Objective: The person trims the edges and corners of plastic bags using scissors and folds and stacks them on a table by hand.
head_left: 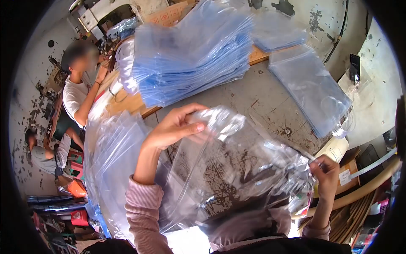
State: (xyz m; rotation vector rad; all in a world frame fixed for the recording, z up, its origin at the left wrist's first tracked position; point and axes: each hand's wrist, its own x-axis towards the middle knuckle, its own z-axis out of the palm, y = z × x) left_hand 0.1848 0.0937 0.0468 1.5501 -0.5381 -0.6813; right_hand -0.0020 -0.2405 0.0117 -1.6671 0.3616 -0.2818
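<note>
A clear, wrinkled plastic bag (241, 165) is stretched between my two hands above the worn tabletop. My left hand (175, 127) grips its upper left edge, thumb on top and fingers partly behind the film. At the bag's right edge, my right hand (326, 173) pinches the film between thumb and fingers. Beside my left forearm lies a fanned pile of clear plastic bags (112, 156). A thick stack of bluish plastic bags (190, 63) rises beyond my left hand. Another flat pile of clear bags (308, 84) lies farther right, beyond my right hand.
The scratched table (258, 93) has a wooden edge strip. A co-worker (78, 86) sits at the left near a machine (99, 19); another person (44, 152) sits farther back. A dark phone (354, 67) is at the right wall. A cardboard box (349, 169) stands lower right.
</note>
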